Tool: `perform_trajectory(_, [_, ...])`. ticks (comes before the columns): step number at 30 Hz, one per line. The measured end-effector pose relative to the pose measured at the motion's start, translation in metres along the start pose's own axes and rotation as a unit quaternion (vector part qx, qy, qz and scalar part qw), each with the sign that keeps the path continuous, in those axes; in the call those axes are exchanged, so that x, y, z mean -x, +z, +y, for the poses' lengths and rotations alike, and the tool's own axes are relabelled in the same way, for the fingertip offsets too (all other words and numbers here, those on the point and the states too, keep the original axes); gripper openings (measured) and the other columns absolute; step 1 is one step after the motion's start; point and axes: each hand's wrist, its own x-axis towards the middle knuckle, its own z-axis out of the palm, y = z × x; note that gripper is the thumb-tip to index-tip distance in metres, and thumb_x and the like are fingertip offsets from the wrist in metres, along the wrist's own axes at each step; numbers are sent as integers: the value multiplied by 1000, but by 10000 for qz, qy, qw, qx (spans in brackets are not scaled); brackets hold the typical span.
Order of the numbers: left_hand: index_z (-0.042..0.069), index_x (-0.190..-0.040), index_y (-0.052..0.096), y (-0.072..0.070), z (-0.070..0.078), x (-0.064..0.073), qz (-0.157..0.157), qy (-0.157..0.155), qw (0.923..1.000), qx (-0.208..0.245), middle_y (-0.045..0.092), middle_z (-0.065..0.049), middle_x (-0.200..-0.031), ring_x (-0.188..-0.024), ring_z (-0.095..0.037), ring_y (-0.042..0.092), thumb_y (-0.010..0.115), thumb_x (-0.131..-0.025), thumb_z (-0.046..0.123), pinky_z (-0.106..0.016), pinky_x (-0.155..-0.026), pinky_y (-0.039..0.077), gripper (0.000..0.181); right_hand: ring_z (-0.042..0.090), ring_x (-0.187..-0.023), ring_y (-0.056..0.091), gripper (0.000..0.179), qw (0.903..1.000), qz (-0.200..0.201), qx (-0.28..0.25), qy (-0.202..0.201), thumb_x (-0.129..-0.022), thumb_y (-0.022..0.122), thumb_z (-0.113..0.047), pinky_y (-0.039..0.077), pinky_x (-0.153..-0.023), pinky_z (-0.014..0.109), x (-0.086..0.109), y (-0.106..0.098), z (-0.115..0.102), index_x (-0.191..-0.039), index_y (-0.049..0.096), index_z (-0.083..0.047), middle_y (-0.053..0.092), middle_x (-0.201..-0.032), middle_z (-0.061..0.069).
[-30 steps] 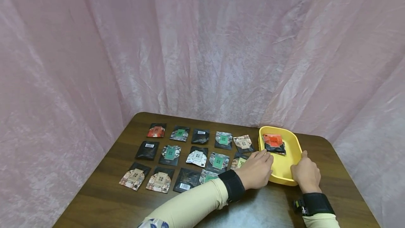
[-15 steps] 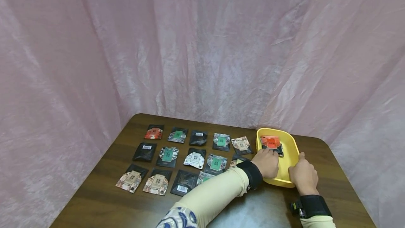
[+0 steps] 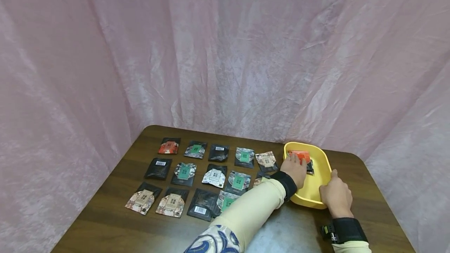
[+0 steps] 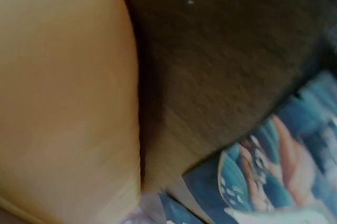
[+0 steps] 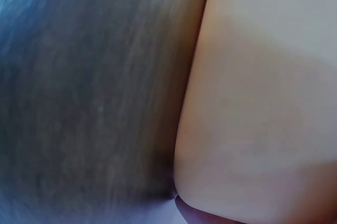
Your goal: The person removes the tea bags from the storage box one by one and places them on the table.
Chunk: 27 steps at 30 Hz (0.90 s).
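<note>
At the table's right side sits a yellow plastic tray (image 3: pixel 311 191), holding flat sachets; the top one is a black sachet with an orange-red label (image 3: pixel 300 155). My left hand (image 3: pixel 295 171) reaches over the tray's left side, its fingers extended and resting on that sachet, partly covering it. My right hand (image 3: pixel 336 195) grips the tray's right rim near the front corner. The left wrist view holds only the hand's edge, bare wood and a patterned sachet (image 4: pixel 263 171). In the right wrist view, the hand (image 5: pixel 258 97) fills one side, with its fingers out of sight.
Left of the tray, several printed sachets lie in rough rows, among them a red one (image 3: pixel 169 146), a green-labelled one (image 3: pixel 184 172) and a barcode-side-up one (image 3: pixel 201 204). My left forearm (image 3: pixel 251 210) crosses in front of them. A pink curtain (image 3: pixel 225 50) hangs behind the table (image 3: pixel 116 214).
My left hand has moved from the tray's left rim into the tray and forward onto the orange-labelled sachet, its fingers now straighter. The right hand has stayed on the rim.
</note>
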Motion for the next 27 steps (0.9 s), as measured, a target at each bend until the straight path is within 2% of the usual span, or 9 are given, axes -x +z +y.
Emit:
perform_trajectory(5, [37,-171,20,1,2,-10,-291,-67,9995,-122,28,5,-177,-162,-15,35,51,-102,59,-28,-132,24,78,48,-90,64,83,10000,78,-32,3,-94,56,-14,51,-71,54,1,0,0,-165,19,10,55,-135,47])
perform_trajectory(10, [37,-171,21,1,2,-12,-370,4,9989,-276,31,11,-175,-159,-9,38,47,-105,58,-28,-128,29,74,51,-93,65,82,9999,131,-20,-25,-93,54,-14,52,-72,56,0,1,0,-164,22,9,56,-135,47])
perform_trajectory(13, [36,-168,30,3,2,-9,-138,40,9996,-234,42,10,-170,-154,-8,46,45,-108,52,-29,-123,36,64,48,-89,65,82,10000,84,-30,14,-93,54,-13,50,-70,53,-1,2,1,-164,21,10,57,-134,46])
perform_trajectory(16, [36,-160,45,7,2,-7,296,38,9995,-99,57,9,-156,-138,-9,59,46,-111,45,-28,-113,43,50,45,-84,64,81,10000,78,-30,26,-93,54,-12,49,-68,51,0,3,1,-164,22,11,59,-131,45])
perform_trajectory(19, [38,-149,57,10,3,-5,727,15,9973,25,65,13,-141,-124,-9,66,49,-112,41,-27,-105,47,39,44,-83,64,81,9999,114,-22,12,-93,54,-12,49,-67,51,1,3,1,-164,21,11,59,-129,45])
perform_trajectory(21, [38,-145,61,12,3,-5,935,4,9956,59,67,14,-136,-119,-9,67,50,-112,40,-27,-102,47,35,45,-84,64,80,9999,144,-8,-19,-93,54,-12,49,-68,52,1,3,1,-163,22,11,60,-128,46])
perform_trajectory(27, [40,-141,62,9,0,-1,1059,34,9943,140,69,11,-124,-109,-8,70,51,-111,38,-26,-95,49,32,51,-92,66,82,10000,79,18,1,-93,53,-14,51,-75,57,-1,2,1,-164,20,10,56,-136,46])
